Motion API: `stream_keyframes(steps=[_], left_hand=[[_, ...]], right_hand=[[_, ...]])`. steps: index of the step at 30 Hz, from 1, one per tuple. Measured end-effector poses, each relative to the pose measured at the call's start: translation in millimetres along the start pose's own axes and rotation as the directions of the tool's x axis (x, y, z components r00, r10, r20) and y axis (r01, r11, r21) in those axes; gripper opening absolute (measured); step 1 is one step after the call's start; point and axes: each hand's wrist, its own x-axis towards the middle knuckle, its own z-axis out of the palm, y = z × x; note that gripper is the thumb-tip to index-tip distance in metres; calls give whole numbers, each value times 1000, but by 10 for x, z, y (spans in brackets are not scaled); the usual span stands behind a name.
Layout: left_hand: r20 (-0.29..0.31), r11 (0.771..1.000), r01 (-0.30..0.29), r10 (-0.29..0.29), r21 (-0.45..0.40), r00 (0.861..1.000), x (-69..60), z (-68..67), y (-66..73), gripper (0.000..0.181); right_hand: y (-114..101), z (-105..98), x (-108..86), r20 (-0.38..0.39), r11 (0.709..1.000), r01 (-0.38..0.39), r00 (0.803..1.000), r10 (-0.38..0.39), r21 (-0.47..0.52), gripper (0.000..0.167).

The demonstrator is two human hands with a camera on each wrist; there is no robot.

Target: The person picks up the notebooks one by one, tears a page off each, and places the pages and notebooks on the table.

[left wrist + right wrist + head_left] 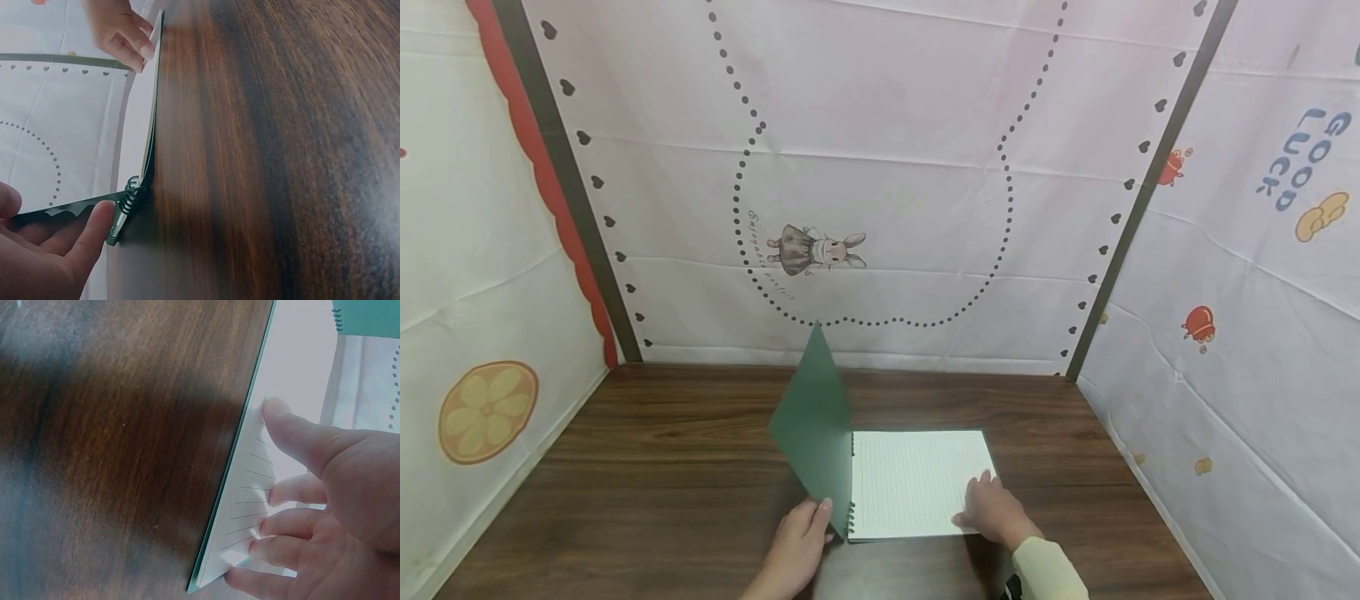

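Note:
A spiral notebook lies on the table, its lined white page (917, 479) facing up. Its green cover (812, 417) stands raised on the left side, tilted at the dark green coil (128, 197). My left hand (799, 537) grips the cover's near edge, thumb on one face and fingers on the other. Toward the page's lower right corner, my right hand (996, 510) rests with its fingertips on the paper. In the right wrist view the thumb and fingers (290, 522) are spread and touch the page, with nothing held between them.
The dark wooden table (647, 467) extends on both sides of the notebook. White printed cloth walls (880, 208) enclose it at the back, left and right. A yellow sleeve (1048, 567) covers the right forearm.

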Motion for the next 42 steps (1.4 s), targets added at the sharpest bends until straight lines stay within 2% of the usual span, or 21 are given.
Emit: stream_keyframes(steps=[6, 15, 21, 28, 34, 42], left_hand=[[1, 1000, 9, -9, -24, 1000, -19, -23, -23, 36], [51, 997, 41, -38, -66, 998, -26, -83, -74, 41], [84, 993, 90, -83, -82, 993, -29, -124, -101, 45], [68, 993, 107, -103, -55, 992, -57, -139, -117, 43], [41, 988, 148, -146, -38, 988, -86, -141, -127, 41], [14, 981, 183, -182, -70, 983, -89, -147, -217, 38]], right_hand=[[-1, 7, 2, 0, 1000, 11, 1000, -11, -8, 62], [1, 14, 3, -9, 1000, 17, 1000, -17, -15, 61], [-18, 2, -4, -3, 1000, 10, 1000, -10, -9, 62], [-8, -3, -10, -1, 1000, -4, 1000, 4, 7, 62], [-22, -16, -26, -9, 1000, -2, 1000, 2, 7, 61], [-42, -27, -39, -5, 1000, 4, 1000, -4, -1, 62]])
